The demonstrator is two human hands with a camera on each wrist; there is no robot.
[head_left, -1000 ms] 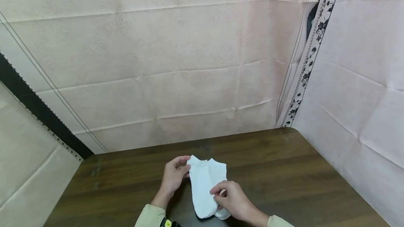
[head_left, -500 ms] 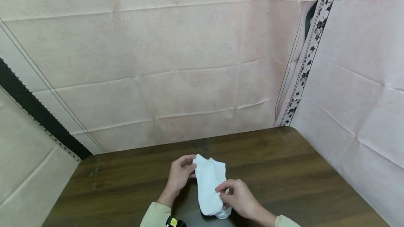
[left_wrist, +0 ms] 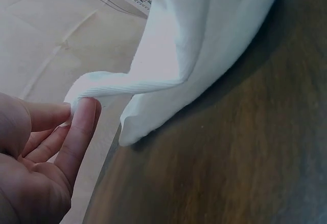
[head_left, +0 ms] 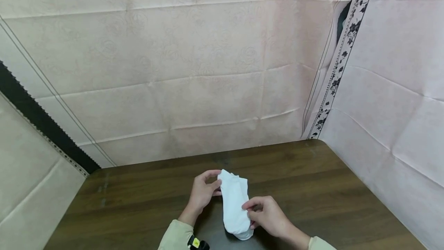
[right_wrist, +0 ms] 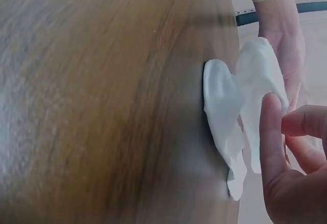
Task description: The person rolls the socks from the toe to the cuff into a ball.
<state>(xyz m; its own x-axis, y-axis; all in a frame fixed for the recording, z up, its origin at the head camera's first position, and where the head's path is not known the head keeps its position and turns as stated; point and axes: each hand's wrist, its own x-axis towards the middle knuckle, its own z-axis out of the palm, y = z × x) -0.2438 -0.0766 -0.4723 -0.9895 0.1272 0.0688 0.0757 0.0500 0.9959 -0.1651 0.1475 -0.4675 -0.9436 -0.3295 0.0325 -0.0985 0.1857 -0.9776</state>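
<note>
Two white ankle socks are stacked at the front middle of the table. The upper sock lies raised over the lower sock, whose toe and part of its cuff peek out at the right. My left hand pinches the upper sock's cuff between thumb and fingers. In the left wrist view, that ribbed cuff is lifted off the lower sock. With thumb and forefinger, my right hand pinches the upper sock's side near the toe. The right wrist view shows the lower sock flat on the wood, a gap between the two.
The dark brown wooden table spreads out on both sides of the socks. Pale cloth hangs behind it, with more cloth along the right side. A black-and-yellow device sits on my left wrist.
Both hands have moved to the right with the upper sock, which now covers more of the lower sock. The lower sock has stayed about where it was.
</note>
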